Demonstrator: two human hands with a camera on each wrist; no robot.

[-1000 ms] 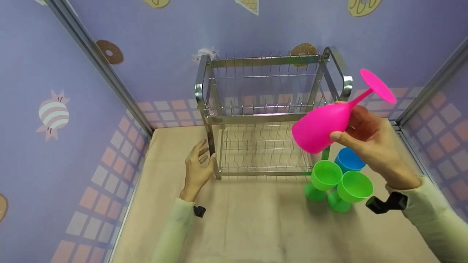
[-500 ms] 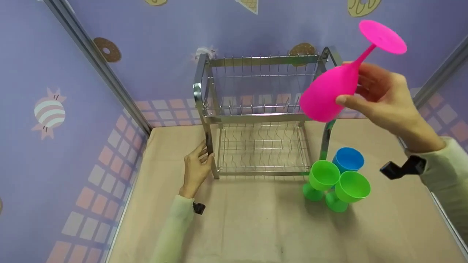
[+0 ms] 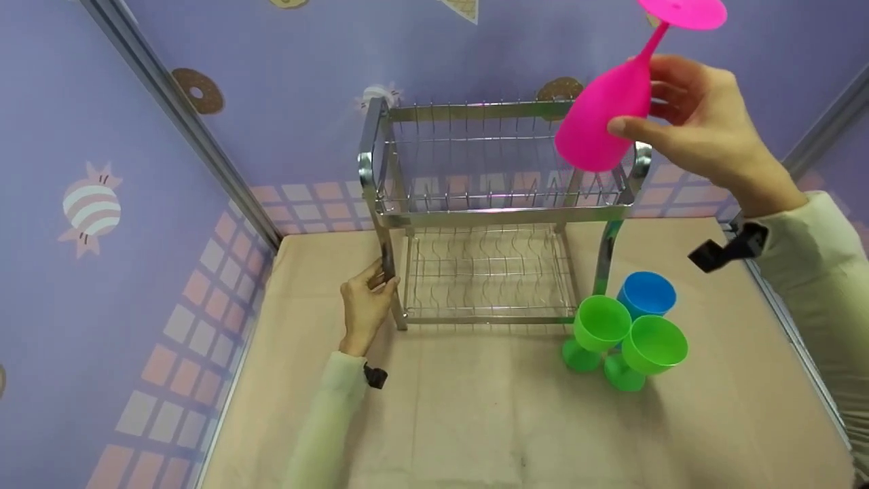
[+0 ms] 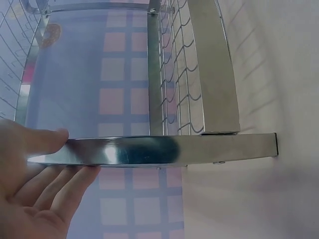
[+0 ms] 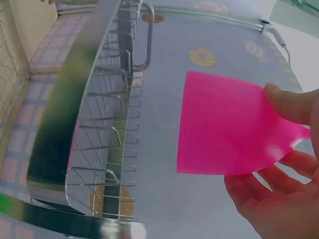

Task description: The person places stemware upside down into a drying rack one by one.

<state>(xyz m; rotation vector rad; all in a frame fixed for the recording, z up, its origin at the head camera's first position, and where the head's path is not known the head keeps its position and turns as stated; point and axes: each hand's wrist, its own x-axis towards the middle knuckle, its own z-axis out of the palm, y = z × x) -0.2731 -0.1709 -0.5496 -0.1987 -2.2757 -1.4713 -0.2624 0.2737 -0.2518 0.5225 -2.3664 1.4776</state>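
the right hand (image 3: 706, 129) holds a pink goblet (image 3: 606, 112) by its bowl, thumb on the near side and the other fingers curled round the opposite side. between those fingers the goblet is tilted, its rim slanting down and to the left, its stem and round foot rising above the fingertips. in the right wrist view the bowl is apart from the metal rack (image 3: 502, 217), whose upper tier lies below and left of the right fingers.

the left hand (image 3: 366, 305) grips the rack's left front post low down, thumb on one side and fingers on the other. to the right of the left fingers is the lower tier, a wire shelf with wavy rods.

well below the right fingers, by the rack's right front leg, a first green goblet (image 3: 603, 322) and a second green goblet (image 3: 655, 345) stand upright on the bench (image 3: 461, 421). a blue cup (image 3: 647, 293) is just behind them, its lower part mostly hidden; whether the three touch, i cannot tell.
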